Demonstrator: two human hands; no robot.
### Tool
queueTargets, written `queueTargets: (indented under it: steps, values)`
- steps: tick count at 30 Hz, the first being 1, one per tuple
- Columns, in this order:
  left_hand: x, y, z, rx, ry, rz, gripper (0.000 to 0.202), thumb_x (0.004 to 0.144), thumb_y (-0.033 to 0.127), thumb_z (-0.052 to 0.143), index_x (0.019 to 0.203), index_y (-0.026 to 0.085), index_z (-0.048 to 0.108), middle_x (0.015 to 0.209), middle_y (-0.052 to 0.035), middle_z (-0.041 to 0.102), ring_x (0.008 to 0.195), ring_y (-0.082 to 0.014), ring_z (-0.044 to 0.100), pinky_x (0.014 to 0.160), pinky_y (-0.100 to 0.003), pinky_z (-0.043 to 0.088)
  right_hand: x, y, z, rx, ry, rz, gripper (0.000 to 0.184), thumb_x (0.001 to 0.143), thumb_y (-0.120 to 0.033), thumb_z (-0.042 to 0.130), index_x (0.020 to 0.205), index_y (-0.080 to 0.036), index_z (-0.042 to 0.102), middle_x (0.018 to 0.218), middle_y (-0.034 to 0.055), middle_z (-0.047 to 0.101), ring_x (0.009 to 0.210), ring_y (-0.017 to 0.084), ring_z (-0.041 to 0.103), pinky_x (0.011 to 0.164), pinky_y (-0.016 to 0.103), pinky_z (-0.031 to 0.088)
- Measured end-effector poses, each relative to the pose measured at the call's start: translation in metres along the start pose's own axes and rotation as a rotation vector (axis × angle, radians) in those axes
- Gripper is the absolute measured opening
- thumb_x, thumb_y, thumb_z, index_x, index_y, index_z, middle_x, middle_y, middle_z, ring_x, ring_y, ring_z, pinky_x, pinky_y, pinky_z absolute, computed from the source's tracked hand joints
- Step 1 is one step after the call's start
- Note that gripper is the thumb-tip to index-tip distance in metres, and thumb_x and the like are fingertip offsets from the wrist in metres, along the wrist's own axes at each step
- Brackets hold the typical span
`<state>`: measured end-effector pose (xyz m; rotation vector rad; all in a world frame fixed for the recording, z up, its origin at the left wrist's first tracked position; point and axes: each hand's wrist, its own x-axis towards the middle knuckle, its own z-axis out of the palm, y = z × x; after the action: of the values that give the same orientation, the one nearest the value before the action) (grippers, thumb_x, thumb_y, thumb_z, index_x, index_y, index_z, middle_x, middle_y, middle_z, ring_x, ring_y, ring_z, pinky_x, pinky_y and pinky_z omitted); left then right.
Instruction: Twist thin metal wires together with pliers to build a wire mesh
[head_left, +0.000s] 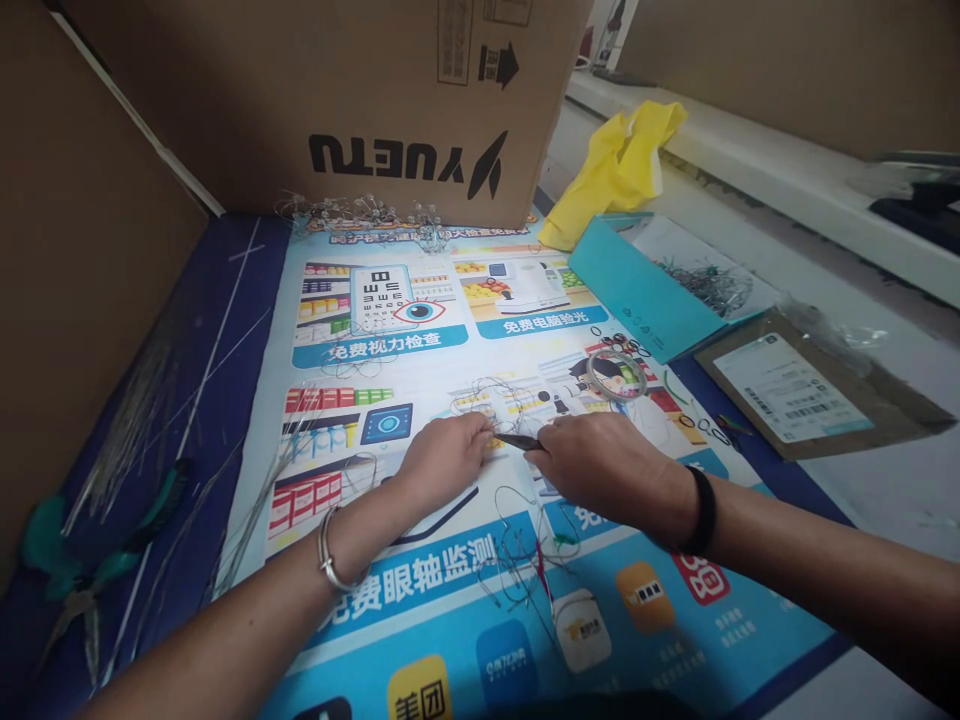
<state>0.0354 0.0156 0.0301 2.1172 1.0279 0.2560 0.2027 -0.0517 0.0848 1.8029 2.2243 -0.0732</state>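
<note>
My left hand rests on a printed poster, fingers curled and pinched on thin wire near the poster's middle. My right hand is closed round a small dark tool whose tip points left and meets the left fingertips. A silver bangle circles my left wrist and a black band my right. More bent wire pieces lie on the poster just below both hands.
A large cardboard box stands at the back with wire bits along its base. A roll of clear tape, a teal box holding wire, a brown parcel and a yellow bag lie right. Green-handled pliers and straight wires lie left.
</note>
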Motion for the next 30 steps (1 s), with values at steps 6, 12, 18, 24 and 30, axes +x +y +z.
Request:
queueTargets:
  steps: [6, 12, 18, 24, 30]
  values:
    - [0.000, -0.001, 0.002, -0.028, -0.017, -0.027, 0.026, 0.087, 0.025, 0.037, 0.085, 0.020, 0.062, 0.061, -0.0005, 0.063, 0.056, -0.0143, 0.055, 0.057, -0.024, 0.036, 0.000, 0.001, 0.007, -0.002, 0.018, -0.027, 0.033, 0.088, -0.034, 0.042, 0.075, -0.013, 0.064, 0.069, 0.0105, 0.066, 0.056, 0.015, 0.055, 0.048, 0.028, 0.020]
    - [0.001, -0.003, 0.004, -0.028, 0.002, -0.019, 0.024, 0.087, 0.027, 0.037, 0.082, 0.021, 0.060, 0.062, -0.0003, 0.062, 0.058, -0.0150, 0.055, 0.057, -0.024, 0.035, 0.002, 0.004, 0.012, -0.008, -0.012, -0.028, 0.034, 0.088, -0.036, 0.040, 0.076, -0.014, 0.062, 0.070, 0.0106, 0.066, 0.058, 0.017, 0.058, 0.049, 0.027, 0.022]
    - [0.002, -0.003, 0.003, -0.038, 0.001, -0.035, 0.025, 0.087, 0.027, 0.038, 0.087, 0.021, 0.062, 0.058, 0.0003, 0.060, 0.054, -0.0148, 0.054, 0.056, -0.024, 0.034, 0.006, 0.004, 0.002, 0.017, -0.119, -0.025, 0.037, 0.089, -0.035, 0.036, 0.077, -0.014, 0.064, 0.072, 0.0121, 0.067, 0.061, 0.020, 0.059, 0.050, 0.027, 0.025]
    - [0.000, -0.004, 0.005, -0.042, 0.020, -0.025, 0.026, 0.087, 0.025, 0.037, 0.091, 0.022, 0.063, 0.053, 0.0014, 0.058, 0.052, -0.0154, 0.054, 0.056, -0.024, 0.035, 0.009, 0.011, -0.004, 0.096, -0.178, -0.093, 0.036, 0.088, -0.034, 0.038, 0.077, -0.014, 0.065, 0.070, 0.0114, 0.065, 0.062, 0.017, 0.056, 0.053, 0.027, 0.028]
    - [-0.001, -0.005, 0.004, -0.016, 0.018, -0.014, 0.026, 0.086, 0.024, 0.037, 0.090, 0.022, 0.063, 0.054, 0.0010, 0.059, 0.053, -0.0155, 0.055, 0.056, -0.024, 0.035, 0.009, 0.013, 0.004, 0.130, -0.154, -0.064, 0.037, 0.087, -0.037, 0.037, 0.076, -0.014, 0.064, 0.069, 0.0101, 0.064, 0.059, 0.015, 0.054, 0.051, 0.027, 0.024]
